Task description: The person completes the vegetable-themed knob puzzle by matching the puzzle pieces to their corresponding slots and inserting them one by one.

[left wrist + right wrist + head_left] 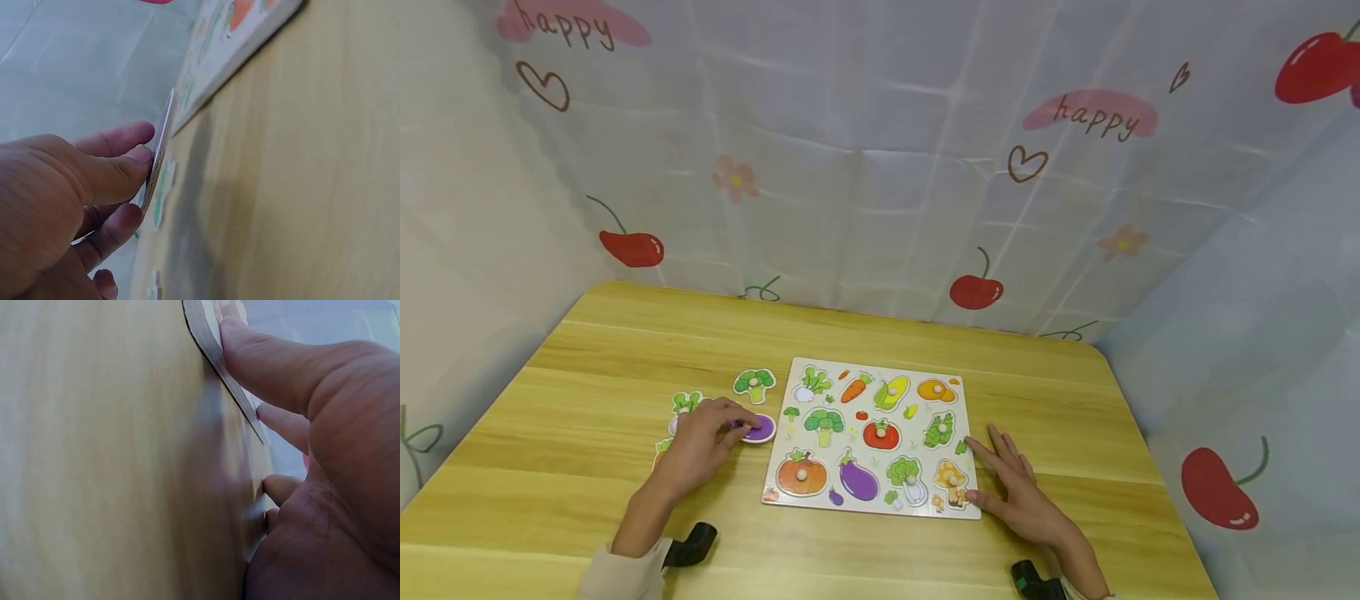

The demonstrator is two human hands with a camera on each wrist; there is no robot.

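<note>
When read from left to right, first brown "happy" lettering [568, 27] over a pink smear, high on a pale printed curtain [850, 217] at the far side, with a brown-outlined heart [544, 86] just nearer. On the left part of a yellow wood-grain table [565, 450], a flat white-bordered puzzle piece with green leaves [687, 402] and, nearer, a white-bordered puzzle piece in green and orange [662, 448], both partly covered by the left hand [696, 446], below it a pale beige sleeve [625, 573]. Pinched there between thumb and fingers: a thin, rounded purple puzzle piece with a white edge [763, 428], just left of the board, seen edge-on and tilted in the left wrist view. Cannot tell whether touching the table. Just beyond, lying flat, a green broccoli-shaped puzzle piece with a pale round knob [754, 383].

At centre, a white-topped rectangular board [912, 446] printed with vegetables: at left a white turnip [805, 392], green broccoli [824, 423] and orange pumpkin [790, 479]; then a purple eggplant [858, 482], red tomato [872, 438] and yellow corn [897, 390]; at right, yellow mushrooms [947, 470]. Against the board's right edge, the right hand [1022, 496], fingers spread, touching with thumb and a fingertip. Farther right on the curtain, a second brown "happy" [1097, 118] over pink, then a glossy red cherry [1317, 68].
</note>
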